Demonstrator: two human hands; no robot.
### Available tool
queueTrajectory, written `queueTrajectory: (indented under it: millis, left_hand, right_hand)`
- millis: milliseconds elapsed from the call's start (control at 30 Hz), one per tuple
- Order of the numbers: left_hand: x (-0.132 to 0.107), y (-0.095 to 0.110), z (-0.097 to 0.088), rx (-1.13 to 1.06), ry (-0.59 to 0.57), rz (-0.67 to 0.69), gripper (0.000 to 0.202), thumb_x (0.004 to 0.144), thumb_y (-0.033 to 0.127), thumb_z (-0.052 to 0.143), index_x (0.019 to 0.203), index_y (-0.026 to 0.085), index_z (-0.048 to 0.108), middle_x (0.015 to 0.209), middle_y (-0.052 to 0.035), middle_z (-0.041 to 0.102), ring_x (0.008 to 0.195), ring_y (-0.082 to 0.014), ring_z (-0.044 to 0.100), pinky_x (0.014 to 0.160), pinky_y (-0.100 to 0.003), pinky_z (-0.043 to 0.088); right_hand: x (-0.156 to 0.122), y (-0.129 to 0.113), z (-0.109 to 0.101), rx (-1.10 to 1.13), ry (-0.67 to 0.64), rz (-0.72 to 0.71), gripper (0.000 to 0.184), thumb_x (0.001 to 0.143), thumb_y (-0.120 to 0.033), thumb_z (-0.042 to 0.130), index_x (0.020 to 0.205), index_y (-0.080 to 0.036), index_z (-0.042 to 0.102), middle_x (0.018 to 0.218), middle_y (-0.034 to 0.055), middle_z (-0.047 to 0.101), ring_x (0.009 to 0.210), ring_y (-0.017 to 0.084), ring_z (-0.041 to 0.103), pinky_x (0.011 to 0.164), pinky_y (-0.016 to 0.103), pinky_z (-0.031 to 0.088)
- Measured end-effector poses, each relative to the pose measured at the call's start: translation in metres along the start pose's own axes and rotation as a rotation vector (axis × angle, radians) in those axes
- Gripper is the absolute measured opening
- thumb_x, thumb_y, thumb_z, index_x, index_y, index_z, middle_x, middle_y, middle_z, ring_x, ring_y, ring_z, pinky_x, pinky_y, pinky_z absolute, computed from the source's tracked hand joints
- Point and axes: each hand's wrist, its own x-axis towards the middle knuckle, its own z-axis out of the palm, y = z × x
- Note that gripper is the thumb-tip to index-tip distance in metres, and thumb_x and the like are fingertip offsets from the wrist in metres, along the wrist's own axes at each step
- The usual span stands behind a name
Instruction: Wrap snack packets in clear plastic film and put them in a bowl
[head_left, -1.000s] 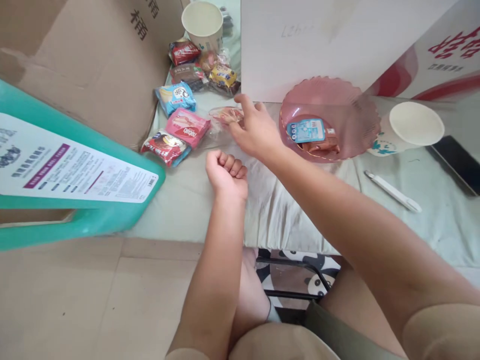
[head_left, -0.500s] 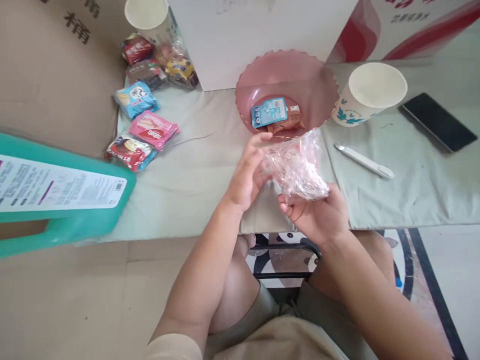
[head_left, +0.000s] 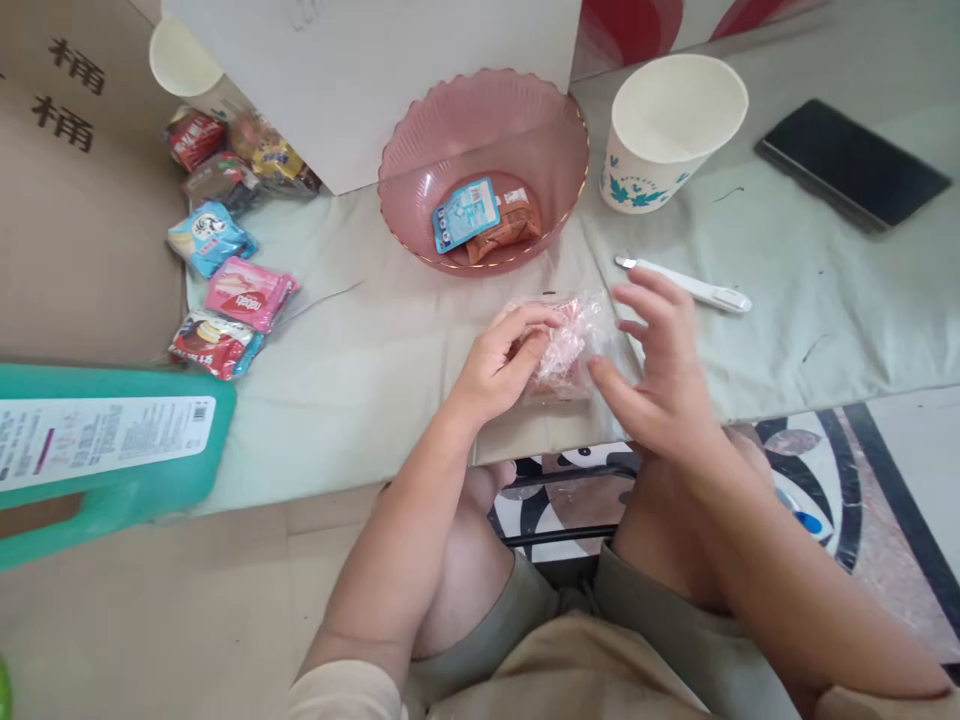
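Note:
A crinkled clear plastic bag [head_left: 568, 355] with something pinkish inside rests near the table's front edge; glare hides what the contents are. My left hand [head_left: 499, 365] grips its left side, fingers curled over the top. To the right of the bag, my right hand [head_left: 664, 365] is open with fingers spread, holding nothing. Its fingertips lie close to a white utility knife [head_left: 697, 287]. Behind the bag sits a pink scalloped bowl [head_left: 420, 130], with a blue packet [head_left: 466, 214] and a brown packet [head_left: 510, 224] in it.
A paper cup [head_left: 637, 170] and a black phone [head_left: 851, 160] are at the right. Several wrapped snacks [head_left: 251, 292] line the left, beside a cardboard box [head_left: 82, 220] and a green jug [head_left: 202, 440]. Another paper cup [head_left: 184, 60] and a white box [head_left: 360, 80] stand behind.
The plastic bag has come down toward the table. My right hand has let go of it, moved right and opened; my left hand has closed on its side. The view has shifted.

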Motion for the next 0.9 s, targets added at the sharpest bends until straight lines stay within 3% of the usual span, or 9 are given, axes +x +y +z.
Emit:
queueTrajectory:
  millis: [67, 200, 367, 433, 533, 633, 700, 800, 900]
  left_hand:
    - [0.002, 0.004, 0.002, 0.015, -0.007, -0.011, 0.020, 0.094, 0.043, 0.061, 0.102, 0.026, 0.067, 0.111, -0.0055, 0.071, 0.106, -0.0218, 0.064, 0.095, -0.036, 0.050]
    - [0.003, 0.004, 0.003, 0.017, 0.024, -0.083, 0.024, 0.081, 0.034, 0.072, 0.103, 0.025, 0.066, 0.105, -0.0041, 0.068, 0.090, -0.0190, 0.062, 0.080, -0.030, 0.050]
    - [0.000, -0.002, 0.004, -0.044, 0.070, -0.139, 0.028, 0.082, 0.036, 0.074, 0.107, 0.028, 0.066, 0.106, -0.0028, 0.066, 0.081, -0.0153, 0.058, 0.072, -0.027, 0.047]
    - [0.001, -0.004, 0.003, -0.050, 0.079, -0.131, 0.029, 0.082, 0.039, 0.075, 0.107, 0.028, 0.065, 0.107, -0.0030, 0.066, 0.081, -0.0154, 0.058, 0.072, -0.027, 0.048]
    - [0.005, -0.004, 0.001, -0.093, 0.065, -0.103, 0.029, 0.084, 0.044, 0.072, 0.106, 0.026, 0.066, 0.114, -0.0049, 0.068, 0.088, -0.0168, 0.061, 0.075, -0.028, 0.051]
    - [0.006, -0.004, -0.001, -0.148, 0.067, -0.117, 0.025, 0.088, 0.043, 0.066, 0.106, 0.026, 0.066, 0.118, -0.0055, 0.069, 0.086, -0.0156, 0.061, 0.074, -0.028, 0.050]
    - [0.005, -0.005, 0.001, -0.159, 0.095, -0.138, 0.026, 0.087, 0.042, 0.068, 0.109, 0.027, 0.065, 0.115, -0.0043, 0.068, 0.078, -0.0134, 0.059, 0.070, -0.027, 0.049]
    - [0.002, -0.006, 0.004, -0.230, 0.142, -0.185, 0.044, 0.082, 0.042, 0.076, 0.119, 0.031, 0.056, 0.100, -0.0005, 0.064, 0.072, -0.0116, 0.056, 0.068, -0.026, 0.049]
    - [0.000, -0.004, 0.006, -0.296, 0.166, -0.232, 0.056, 0.076, 0.042, 0.084, 0.119, 0.032, 0.050, 0.091, 0.0017, 0.059, 0.073, -0.0124, 0.058, 0.069, -0.026, 0.050]
  right_hand:
    - [0.005, 0.004, 0.000, -0.118, -0.042, -0.063, 0.029, 0.088, -0.026, 0.061, 0.115, -0.029, 0.069, 0.151, 0.0114, 0.051, 0.145, 0.033, 0.049, 0.113, 0.057, 0.048]
    - [0.000, 0.019, -0.007, -0.250, -0.062, -0.048, 0.014, 0.090, -0.025, 0.058, 0.093, -0.027, 0.072, 0.139, 0.0117, 0.061, 0.132, 0.032, 0.061, 0.110, 0.057, 0.051]
    - [0.013, 0.061, -0.041, -0.495, 0.160, -0.038, 0.032, 0.085, -0.023, 0.060, 0.116, -0.022, 0.068, 0.136, 0.0180, 0.065, 0.131, 0.036, 0.060, 0.114, 0.061, 0.045]
    - [0.029, 0.080, -0.054, -0.563, 0.137, 0.062, 0.038, 0.083, -0.027, 0.063, 0.121, -0.020, 0.065, 0.142, 0.0210, 0.061, 0.137, 0.039, 0.054, 0.116, 0.063, 0.039]
    - [0.047, 0.094, -0.067, -0.516, 0.044, 0.165, 0.021, 0.085, -0.036, 0.063, 0.102, -0.025, 0.065, 0.137, 0.0187, 0.063, 0.134, 0.039, 0.054, 0.115, 0.061, 0.037]
    - [0.037, 0.077, -0.072, -0.476, 0.056, 0.249, 0.009, 0.087, -0.039, 0.060, 0.087, -0.030, 0.058, 0.111, 0.0151, 0.071, 0.112, 0.035, 0.062, 0.103, 0.054, 0.042]
    - [0.016, 0.052, -0.070, -0.425, 0.097, 0.404, 0.009, 0.088, -0.038, 0.060, 0.086, -0.030, 0.055, 0.086, 0.0110, 0.069, 0.085, 0.030, 0.062, 0.086, 0.050, 0.045]
    - [-0.023, 0.012, -0.057, -0.011, 0.081, 0.569, 0.017, 0.096, -0.045, 0.052, 0.089, -0.030, 0.054, 0.066, 0.0013, 0.058, 0.055, 0.020, 0.049, 0.059, 0.038, 0.038]
    - [-0.046, -0.015, -0.033, 0.335, 0.026, 0.595, 0.024, 0.098, -0.049, 0.050, 0.094, -0.026, 0.057, 0.062, -0.0033, 0.052, 0.050, 0.014, 0.043, 0.050, 0.031, 0.031]
